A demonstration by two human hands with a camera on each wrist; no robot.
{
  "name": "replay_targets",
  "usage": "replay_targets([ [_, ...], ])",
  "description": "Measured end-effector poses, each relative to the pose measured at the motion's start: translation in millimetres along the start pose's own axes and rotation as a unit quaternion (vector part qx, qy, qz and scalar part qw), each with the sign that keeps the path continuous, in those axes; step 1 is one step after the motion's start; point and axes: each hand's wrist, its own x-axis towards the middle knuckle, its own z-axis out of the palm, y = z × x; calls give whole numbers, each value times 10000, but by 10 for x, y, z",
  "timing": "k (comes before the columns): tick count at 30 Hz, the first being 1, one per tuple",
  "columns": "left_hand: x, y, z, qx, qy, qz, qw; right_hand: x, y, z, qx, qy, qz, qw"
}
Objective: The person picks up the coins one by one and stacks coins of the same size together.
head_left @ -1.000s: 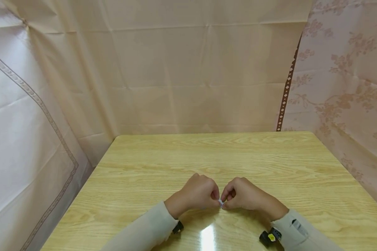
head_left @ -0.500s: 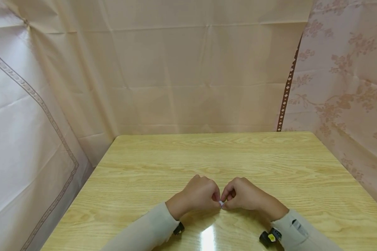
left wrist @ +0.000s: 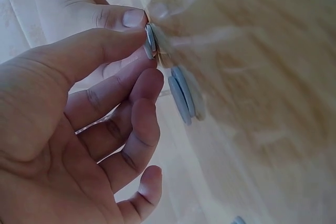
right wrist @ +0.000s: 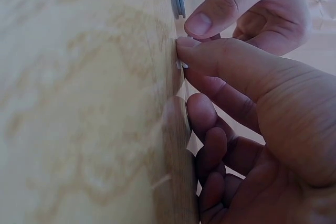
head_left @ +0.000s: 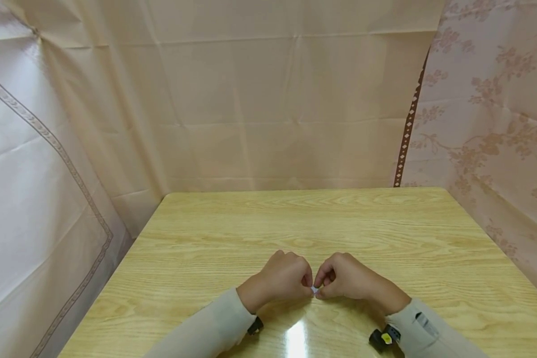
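In the head view my left hand and right hand meet low over the table. Between their fingertips is a small pale bluish thing. The left wrist view shows it as thin, flat grey-blue disc-like pieces, pinched between thumb and forefinger of the left hand. From the right side, thumb and forefinger pinch the same spot; a whitish edge shows under the right thumb. Close by on the table lie two flat grey-blue discs, one against the other. Their exact kind cannot be told.
The wood-grain table reaches back to a beige cloth. Patterned cloths hang at left and right. Another small grey-blue piece shows at the bottom of the left wrist view. Each wrist wears a dark camera.
My left hand has shifted very slightly at the fingertips. The right hand stays in place, and both keep their pinch on the small piece.
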Motion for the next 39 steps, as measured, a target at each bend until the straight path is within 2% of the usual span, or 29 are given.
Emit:
replay_targets([
  [10, -2, -15, -3, -149, -52, 55, 9999, 15, -1, 0, -20, 10, -28, 10000],
  [19, -41, -28, -37, -267, -124, -64, 9995, 8, 3, -16, -139, -4, -97, 9999],
  [27, -15, -9, -46, -491, -132, 44, 9987, -11, -4, -47, -169, -35, -180, 9997],
  [39, 3, 1, -15, -424, -173, -88, 9989, -11, 4, -22, -12, -6, -196, 9998],
])
